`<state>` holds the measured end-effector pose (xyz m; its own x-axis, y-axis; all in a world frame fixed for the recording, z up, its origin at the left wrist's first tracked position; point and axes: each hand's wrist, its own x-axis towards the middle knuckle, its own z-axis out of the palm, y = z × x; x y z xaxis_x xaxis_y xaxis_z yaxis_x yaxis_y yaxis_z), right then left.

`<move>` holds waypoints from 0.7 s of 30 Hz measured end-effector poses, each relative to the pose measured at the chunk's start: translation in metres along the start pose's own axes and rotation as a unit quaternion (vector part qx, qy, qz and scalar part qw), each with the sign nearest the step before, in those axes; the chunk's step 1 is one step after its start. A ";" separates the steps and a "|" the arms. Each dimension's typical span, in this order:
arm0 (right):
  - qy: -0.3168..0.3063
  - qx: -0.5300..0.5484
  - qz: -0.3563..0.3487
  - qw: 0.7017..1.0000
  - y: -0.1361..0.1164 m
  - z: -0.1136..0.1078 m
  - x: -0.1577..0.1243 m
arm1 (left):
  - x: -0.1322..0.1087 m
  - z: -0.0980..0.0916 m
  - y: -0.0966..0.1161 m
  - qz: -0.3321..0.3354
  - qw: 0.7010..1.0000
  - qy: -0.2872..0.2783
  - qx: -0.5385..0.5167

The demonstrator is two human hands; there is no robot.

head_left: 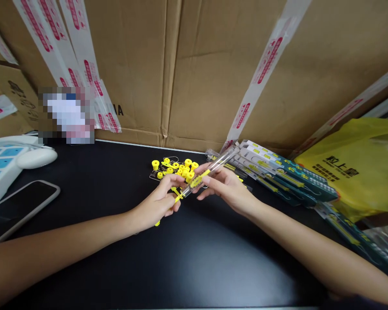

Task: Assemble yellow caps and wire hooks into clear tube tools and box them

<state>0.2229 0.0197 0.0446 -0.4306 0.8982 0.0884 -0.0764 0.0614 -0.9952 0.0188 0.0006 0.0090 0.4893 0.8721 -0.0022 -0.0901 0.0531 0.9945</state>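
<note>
My right hand (226,189) is closed around a clear plastic tube (221,160), which tilts up to the right and has a yellow piece inside. Pinched in my left hand (161,198) is a thin yellow plastic piece (178,198), held at the tube's lower left end. Whether that piece sits inside the tube mouth or only against it I cannot tell. Just beyond my hands lies a heap of yellow plastic caps (189,163) with thin wire loops among them. Part of the heap is hidden by my fingers.
Stacked packaged products (274,168) lie to the right, beside a yellow plastic bag (345,163). On the left are a phone (26,206), a white power strip (3,168) and a white mouse-shaped object (37,158). Taped cardboard (132,64) stands behind the black table (194,262).
</note>
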 end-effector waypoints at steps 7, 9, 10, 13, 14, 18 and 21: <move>-0.039 -0.009 -0.006 0.999 0.005 0.000 0.000 | -0.002 0.001 0.003 0.040 0.998 -0.052 -0.004; -0.062 -0.024 -0.002 0.998 0.006 0.001 -0.001 | -0.001 0.001 0.003 0.040 0.997 -0.062 -0.021; -0.076 -0.035 0.000 0.997 0.006 0.002 -0.001 | -0.001 0.001 0.003 0.037 0.997 -0.063 -0.027; -0.110 -0.061 0.000 0.992 0.006 0.005 -0.004 | 0.000 0.001 0.003 0.024 0.997 -0.059 -0.032; -0.119 -0.066 0.000 0.991 0.005 0.007 -0.005 | 0.000 0.002 0.004 0.021 0.997 -0.060 -0.032; -0.165 -0.059 -0.003 0.985 0.004 0.013 -0.010 | -0.001 0.004 0.007 0.012 0.997 -0.069 -0.043; -0.185 -0.055 -0.005 0.981 0.004 0.015 -0.011 | -0.002 0.005 0.007 0.005 0.996 -0.081 -0.049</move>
<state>0.2138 0.0031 0.0400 -0.7286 0.6793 0.0878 0.0063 0.1348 -0.9909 0.0212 -0.0029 0.0168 0.6204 0.7836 0.0325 -0.1764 0.0990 0.9793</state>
